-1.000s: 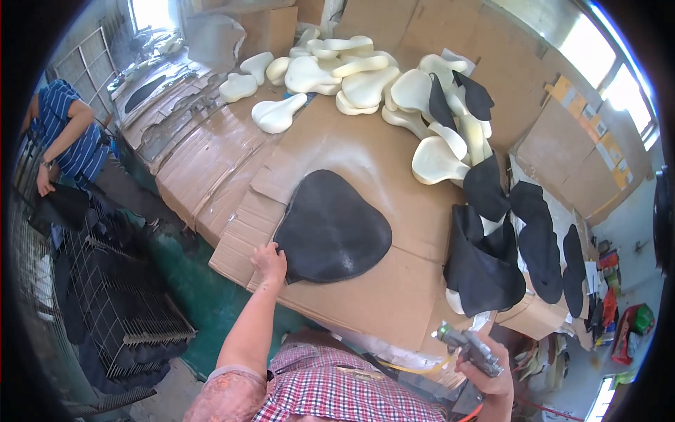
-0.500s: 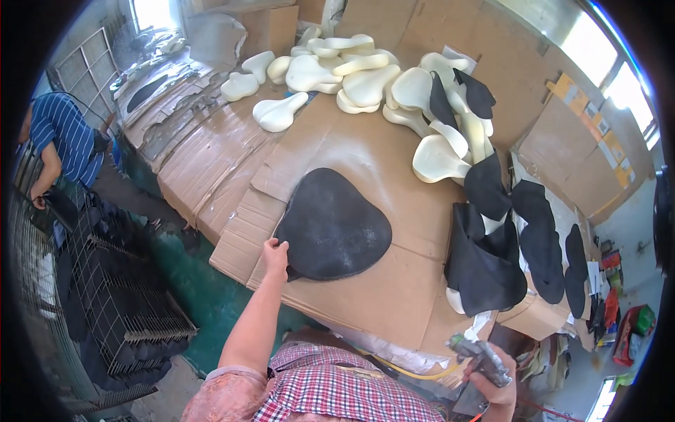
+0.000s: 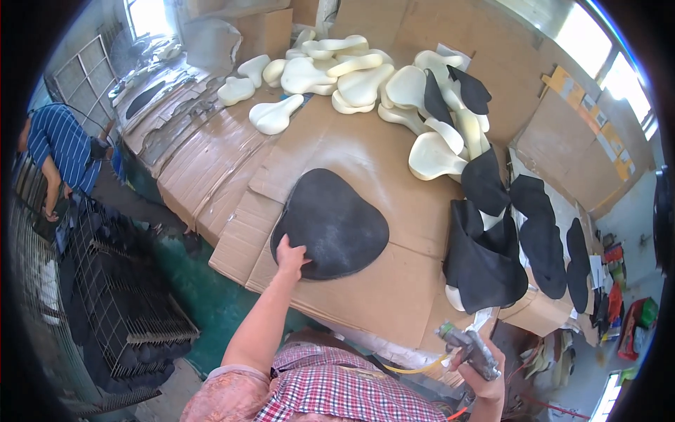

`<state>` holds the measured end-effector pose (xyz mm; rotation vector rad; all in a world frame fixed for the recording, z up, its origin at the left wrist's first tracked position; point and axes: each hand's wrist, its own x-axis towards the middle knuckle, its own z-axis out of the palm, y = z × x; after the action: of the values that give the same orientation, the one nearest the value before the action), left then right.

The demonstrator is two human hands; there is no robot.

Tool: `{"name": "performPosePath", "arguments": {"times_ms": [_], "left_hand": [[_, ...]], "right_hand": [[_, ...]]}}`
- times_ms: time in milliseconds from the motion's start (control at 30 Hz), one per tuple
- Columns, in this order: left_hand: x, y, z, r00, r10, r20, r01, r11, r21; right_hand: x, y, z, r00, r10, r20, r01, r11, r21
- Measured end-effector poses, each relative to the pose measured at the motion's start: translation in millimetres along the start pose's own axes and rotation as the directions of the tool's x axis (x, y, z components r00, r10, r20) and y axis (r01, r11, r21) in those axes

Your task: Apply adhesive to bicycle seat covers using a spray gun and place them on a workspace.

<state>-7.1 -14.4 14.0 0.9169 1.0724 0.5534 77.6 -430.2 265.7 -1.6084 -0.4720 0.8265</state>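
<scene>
A black, rounded-triangular saddle cover piece (image 3: 337,225) lies on the cardboard-covered table in front of me, its narrow end toward the far left. On its near left part rests my left hand (image 3: 290,257), open, thumb apart from the other fingers. My right hand (image 3: 485,371) is closed around a grey metal spray gun (image 3: 470,348), held low at the table's near right edge. A hose runs by the gun. To the right, a folded black cover (image 3: 481,260) lies over a pale saddle foam, partly hiding it.
Cream saddle foams (image 3: 362,84) are heaped along the far side of the table (image 3: 394,295). Black pieces (image 3: 540,239) lie at the right. On the left, a person (image 3: 63,151) bends over a wire rack (image 3: 133,295) with dark pieces, beside the green floor (image 3: 190,309).
My left hand has let go of the cover's left edge and moved right onto its surface. The spray gun has shifted slightly left and up. The other person bends lower.
</scene>
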Motion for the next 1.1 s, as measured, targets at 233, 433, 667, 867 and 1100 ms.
{"name": "performPosePath", "arguments": {"times_ms": [233, 433, 667, 867, 1100], "left_hand": [[-19.9, 126.9, 119.1, 0.853, 0.304, 0.425, -0.119, 0.905, -0.408], [-52.4, 238.1, 97.6, 0.765, 0.572, 0.295, -0.181, 0.631, -0.755], [-61.8, 268.8, -52.8, 0.726, 0.680, 0.104, -0.344, 0.490, -0.801], [-59.3, 251.3, -169.7, 0.688, 0.688, -0.231, -0.636, 0.419, -0.648], [-69.9, 227.0, -241.0, 0.638, 0.663, -0.391, -0.737, 0.378, -0.560]], "right_hand": [[1.5, 10.4, -2.2, 0.991, -0.132, 0.014, 0.132, 0.991, 0.008], [0.3, 2.5, -3.2, 0.998, 0.008, 0.057, -0.008, 1.000, -0.002], [-1.4, -12.8, 6.1, 0.988, -0.083, -0.128, 0.077, 0.996, -0.053], [-9.3, -17.3, -3.6, 0.998, -0.011, 0.066, 0.021, 0.987, -0.158], [33.6, -15.9, 42.2, 0.994, -0.036, 0.099, 0.039, 0.999, -0.032]]}}
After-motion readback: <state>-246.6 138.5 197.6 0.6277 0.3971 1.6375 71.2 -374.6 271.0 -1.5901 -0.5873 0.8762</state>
